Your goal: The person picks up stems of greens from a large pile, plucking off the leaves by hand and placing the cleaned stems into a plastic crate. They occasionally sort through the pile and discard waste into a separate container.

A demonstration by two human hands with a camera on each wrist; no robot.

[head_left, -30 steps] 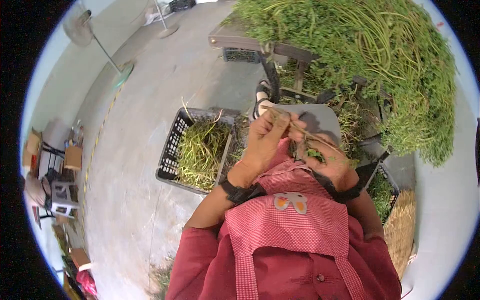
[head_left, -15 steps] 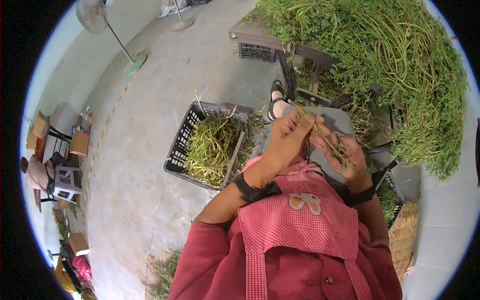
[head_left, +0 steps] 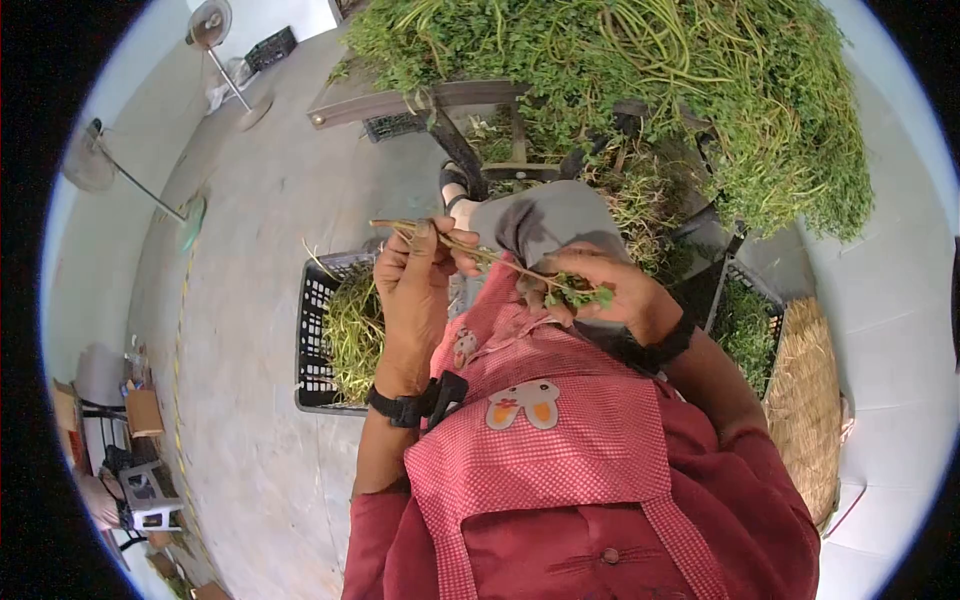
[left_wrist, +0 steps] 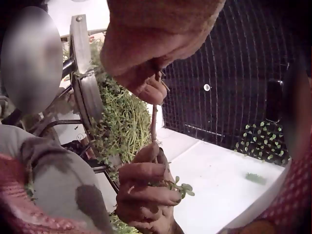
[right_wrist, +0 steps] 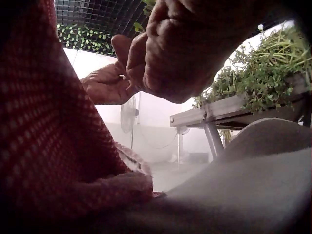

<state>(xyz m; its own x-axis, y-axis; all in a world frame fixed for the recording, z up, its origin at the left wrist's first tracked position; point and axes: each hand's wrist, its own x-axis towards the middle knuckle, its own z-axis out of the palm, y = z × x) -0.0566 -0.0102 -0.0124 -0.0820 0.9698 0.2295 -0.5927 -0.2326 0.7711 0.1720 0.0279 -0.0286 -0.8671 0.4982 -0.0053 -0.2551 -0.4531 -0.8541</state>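
Observation:
My left hand (head_left: 412, 285) pinches the bare end of a thin brownish-green plant stem (head_left: 492, 257) between thumb and fingers, in front of the apron. The stem runs across to my right hand (head_left: 615, 288), whose fingers are curled around its leafy end. Small green leaves (head_left: 588, 294) stick out below those fingers. In the left wrist view the stem (left_wrist: 154, 122) spans the short gap between both hands, with a leaf sprig (left_wrist: 183, 187) by the right fingers. The right wrist view shows the back of the right hand (right_wrist: 185, 53) up close, hiding most of its grip.
A table (head_left: 350, 100) ahead bears a big heap of leafy green stems (head_left: 640, 60) that hangs over its edge. A black crate (head_left: 315, 330) of cut stems stands on the floor to my left. Another crate (head_left: 745, 330) holds greens on the right, beside a straw bundle (head_left: 800, 400).
My hands have drawn apart, the left going left and the right staying nearer the lap, so the stem now stretches between them. The head view has swung, shifting table and crate leftward.

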